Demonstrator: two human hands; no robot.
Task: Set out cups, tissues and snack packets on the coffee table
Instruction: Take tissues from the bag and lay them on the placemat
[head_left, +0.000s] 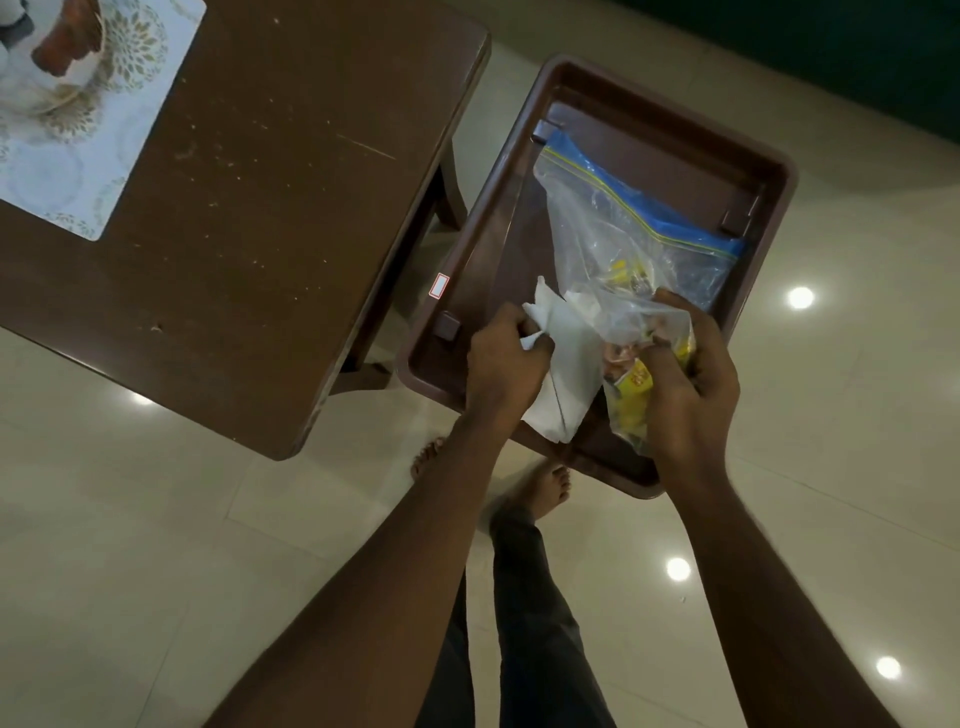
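A brown plastic tray (758, 171) stands to the right of the brown coffee table (270, 208). Inside it lies a clear zip bag (623, 228) with a blue seal strip. My left hand (506, 358) pinches a bunch of white tissues (566, 364) at the tray's near end. My right hand (685, 379) grips the lower part of the zip bag, where yellow snack packets (631, 384) show through the plastic. Both hands are over the tray's near end.
A white patterned placemat (130, 119) lies on the table's far left corner with a cup and saucer (62, 57) on it. The floor is glossy cream tile. My bare feet (540, 488) stand below the tray.
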